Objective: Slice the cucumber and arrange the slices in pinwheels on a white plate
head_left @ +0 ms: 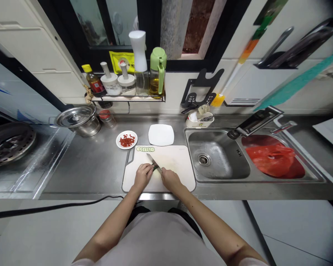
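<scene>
the knife (151, 159) seemingly touches cucumber (155, 168), open board (178, 159) spreading toward sink edge (224, 180).

White cutting board (180, 162), pale green slices (145, 149), red bag (272, 159)

Head view, forward and down; right corners seem murky.

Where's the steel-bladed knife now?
In the head view, the steel-bladed knife is in the right hand, over the white rectangular cutting board, tip near the pale green slices.
</scene>
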`<state>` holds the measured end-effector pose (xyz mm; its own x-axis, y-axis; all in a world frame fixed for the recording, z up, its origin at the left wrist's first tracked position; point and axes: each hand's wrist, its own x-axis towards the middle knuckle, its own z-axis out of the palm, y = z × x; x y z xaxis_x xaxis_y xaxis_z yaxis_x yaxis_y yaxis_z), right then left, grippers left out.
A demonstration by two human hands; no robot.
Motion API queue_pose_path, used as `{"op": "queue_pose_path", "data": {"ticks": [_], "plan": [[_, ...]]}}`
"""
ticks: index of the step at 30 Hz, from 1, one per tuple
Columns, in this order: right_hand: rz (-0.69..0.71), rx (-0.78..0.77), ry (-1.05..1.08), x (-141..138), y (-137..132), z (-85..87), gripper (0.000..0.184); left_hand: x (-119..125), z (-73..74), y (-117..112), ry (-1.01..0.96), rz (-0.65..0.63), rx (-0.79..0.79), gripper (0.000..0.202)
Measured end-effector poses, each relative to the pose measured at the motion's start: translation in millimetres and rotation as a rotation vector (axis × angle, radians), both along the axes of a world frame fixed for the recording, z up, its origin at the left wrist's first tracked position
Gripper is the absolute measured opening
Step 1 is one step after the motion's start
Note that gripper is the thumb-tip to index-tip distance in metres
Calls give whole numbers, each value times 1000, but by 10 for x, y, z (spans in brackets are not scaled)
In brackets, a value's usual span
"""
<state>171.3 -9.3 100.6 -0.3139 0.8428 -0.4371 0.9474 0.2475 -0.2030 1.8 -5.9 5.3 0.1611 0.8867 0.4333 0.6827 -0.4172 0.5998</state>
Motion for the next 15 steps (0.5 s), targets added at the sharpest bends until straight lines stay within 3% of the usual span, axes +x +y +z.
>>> {"op": "queue_pose_path", "data": {"ticks": [15], "plan": [[49,-28,-5,175,-149,22,29,11,-6,-5,-18,-4,-16,19]]}}
